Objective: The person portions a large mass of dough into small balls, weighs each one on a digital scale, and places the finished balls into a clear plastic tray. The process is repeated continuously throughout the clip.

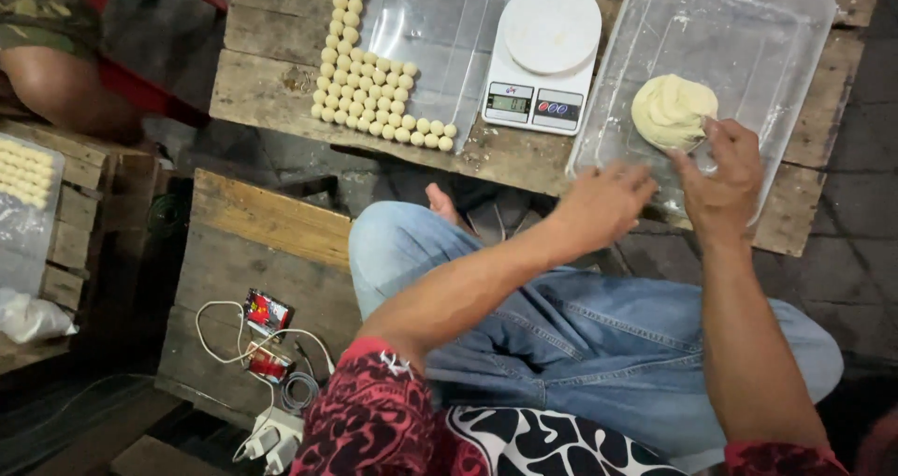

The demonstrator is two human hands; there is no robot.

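Note:
A lump of pale yellow dough (671, 109) lies in a clear plastic tray (748, 27) on a low wooden table (271, 83). My right hand (722, 179) is at the dough's lower right edge, fingers closed on a small metal tool that touches the lump. My left hand (603, 205) hovers over the tray's near left corner, fingers curled and blurred, holding nothing I can see. A white digital scale (543, 55) stands left of the tray. Rows of several small dough balls (369, 97) lie on a clear lid (440, 36) further left.
My jeans-clad legs (561, 326) are folded under the table edge, a bare foot (440, 205) showing. On the floor boards at left lie white cables, a charger (271, 434) and small packets (267, 312). Another person's leg (65, 88) and a tray of dough balls (23, 172) are far left.

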